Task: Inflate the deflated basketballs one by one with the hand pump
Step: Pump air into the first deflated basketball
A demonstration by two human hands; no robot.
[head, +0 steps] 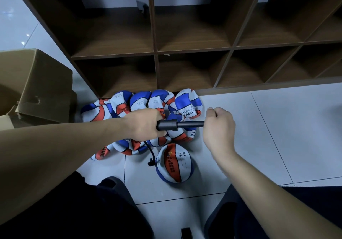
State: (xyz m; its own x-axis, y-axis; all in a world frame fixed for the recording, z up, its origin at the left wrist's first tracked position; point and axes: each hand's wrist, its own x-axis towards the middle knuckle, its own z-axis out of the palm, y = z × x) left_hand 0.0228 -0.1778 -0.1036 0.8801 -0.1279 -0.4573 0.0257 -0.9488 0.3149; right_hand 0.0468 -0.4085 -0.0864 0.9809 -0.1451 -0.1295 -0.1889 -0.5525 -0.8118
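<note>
Left hand (pixel 143 126) grip clamped on pump barrel (pixel 167 125); right hand (pixel 219 127) fisted round pump handle, forearms level.

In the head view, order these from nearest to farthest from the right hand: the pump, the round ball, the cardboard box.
1. Pump: gripped by the right hand.
2. Round ball: on the floor, below-left of it.
3. Cardboard box: far left, beside the shelf.

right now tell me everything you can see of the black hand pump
The slim black hand pump looks like matte plastic and lies level above the flattened balls. The left hand grips its thicker barrel; the right hand grips the handle end, hiding it, with the thinner rod drawn partly out. A thin black hose drops from the barrel to the rounder blue, white and orange basketball on the floor.
</note>
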